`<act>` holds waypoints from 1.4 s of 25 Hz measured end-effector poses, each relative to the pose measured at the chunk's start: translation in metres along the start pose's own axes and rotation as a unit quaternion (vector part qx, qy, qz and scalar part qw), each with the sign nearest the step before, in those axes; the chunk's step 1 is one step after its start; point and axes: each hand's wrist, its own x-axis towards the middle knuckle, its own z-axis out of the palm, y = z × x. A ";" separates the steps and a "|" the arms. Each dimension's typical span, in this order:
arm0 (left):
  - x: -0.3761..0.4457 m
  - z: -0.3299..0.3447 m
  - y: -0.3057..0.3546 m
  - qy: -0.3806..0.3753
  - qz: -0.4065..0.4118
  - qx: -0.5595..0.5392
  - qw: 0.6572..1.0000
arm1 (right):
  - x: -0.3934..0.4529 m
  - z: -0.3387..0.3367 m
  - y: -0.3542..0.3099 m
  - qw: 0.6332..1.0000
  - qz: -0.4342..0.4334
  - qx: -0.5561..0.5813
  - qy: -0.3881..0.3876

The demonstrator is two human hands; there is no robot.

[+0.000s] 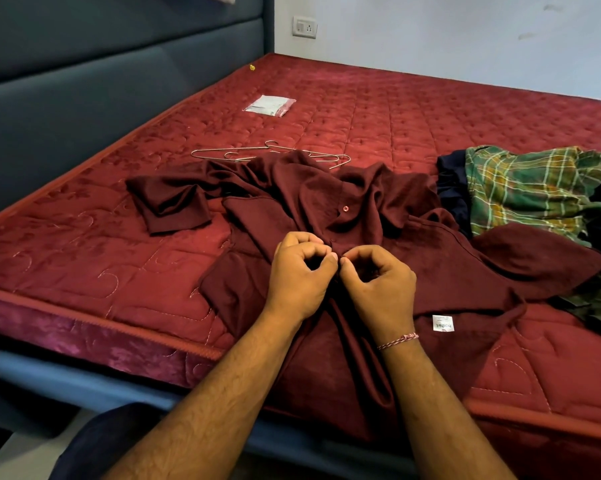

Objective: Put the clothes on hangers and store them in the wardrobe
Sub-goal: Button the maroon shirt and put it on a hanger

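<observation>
Hands together at the shirt's front placket: left hand (301,271) and right hand (375,277) both pinching cloth of the maroon shirt (327,209), apparently working a button. Shirt lies spread on the mattress (430,105), hem over the near edge. Wire hangers (243,153) touching its collar at 12 o'clock, plaid garment (527,188) at 2. Advice: keep placket flat, feed button fully through, then reach for a hanger.

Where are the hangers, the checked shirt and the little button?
hangers (223,154): head view, on the wire of the left hanger.
checked shirt (521,188): head view, middle of the green cloth.
button (345,209): head view, the button's face.
</observation>
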 end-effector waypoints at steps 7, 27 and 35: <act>-0.001 0.001 0.001 0.008 0.001 -0.018 1.000 | -0.003 0.002 0.002 0.994 -0.064 -0.086 0.014; -0.010 -0.016 0.013 0.044 0.056 -0.061 0.996 | 0.003 -0.022 0.002 0.970 0.049 0.236 -0.030; -0.017 -0.065 0.015 -0.210 0.138 0.267 0.931 | -0.005 -0.052 -0.004 0.932 -0.181 -0.141 -0.281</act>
